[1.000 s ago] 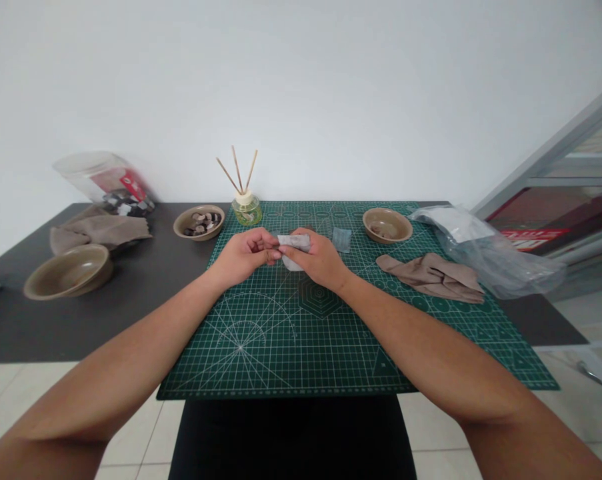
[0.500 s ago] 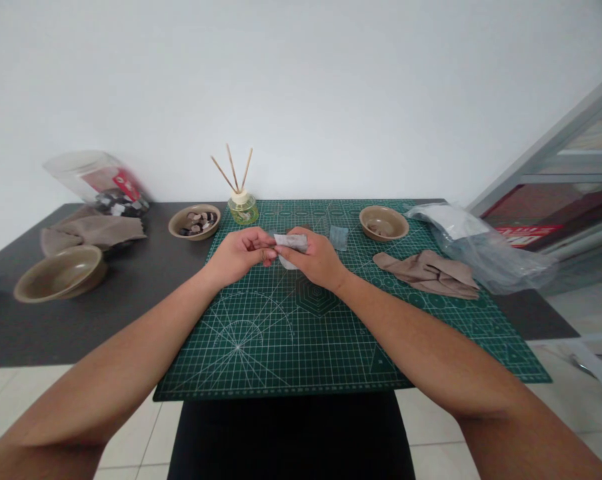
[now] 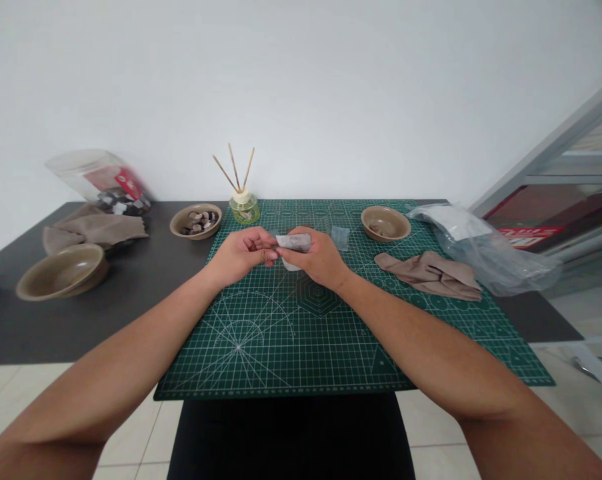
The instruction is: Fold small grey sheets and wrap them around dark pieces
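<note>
**Head view: A slack hold risks a dropped white piece (image 3: pixel 294 241)**

Open mat (image 3: pixel 325 360) runs from its front edge to the hands. Above it, the right hand (image 3: pixel 319 258) closes around the piece; the left (image 3: pixel 241 258) half-curls at its end, its grip impossible to tell. Uneven tugging could tear it. Beyond, a blue square (image 3: pixel 340 238), bowl (image 3: pixel 383 217) and diffuser (image 3: pixel 244 207) crowd the wall (image 3: pixel 301 87).

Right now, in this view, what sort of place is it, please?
Probably an indoor craft workspace: a green cutting mat lies on a dark table, and a bowl there holds small pieces.
</note>
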Motion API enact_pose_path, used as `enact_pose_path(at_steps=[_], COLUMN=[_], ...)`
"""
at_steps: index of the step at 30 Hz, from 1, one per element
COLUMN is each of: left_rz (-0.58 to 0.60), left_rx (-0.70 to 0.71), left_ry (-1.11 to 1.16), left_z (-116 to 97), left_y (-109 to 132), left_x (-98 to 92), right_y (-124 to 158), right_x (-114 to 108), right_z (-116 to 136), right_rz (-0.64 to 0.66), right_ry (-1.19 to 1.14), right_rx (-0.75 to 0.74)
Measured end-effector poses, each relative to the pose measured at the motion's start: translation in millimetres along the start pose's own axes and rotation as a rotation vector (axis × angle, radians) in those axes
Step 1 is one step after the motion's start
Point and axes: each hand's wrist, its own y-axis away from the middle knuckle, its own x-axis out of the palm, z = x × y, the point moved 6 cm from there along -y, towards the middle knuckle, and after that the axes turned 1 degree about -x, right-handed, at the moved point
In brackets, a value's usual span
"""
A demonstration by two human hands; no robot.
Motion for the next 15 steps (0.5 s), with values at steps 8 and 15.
enact_pose_path(at_steps=[8, 15], left_rz=[-0.017, -0.014], left_rx=[0.010, 0.005], left_ry=[-0.032, -0.041], left_z=[0.1, -0.5], left_y=[-0.5, -0.1], left_x=[-2.4, -1.7], right_y=[0.3, 0.1], right_x=[0.4, 2.6], right_z=[4.9, 1.5], right_rz=[0.003, 0.004], right_ry=[0.109, 0.054], right_rx=[-0.068, -0.030])
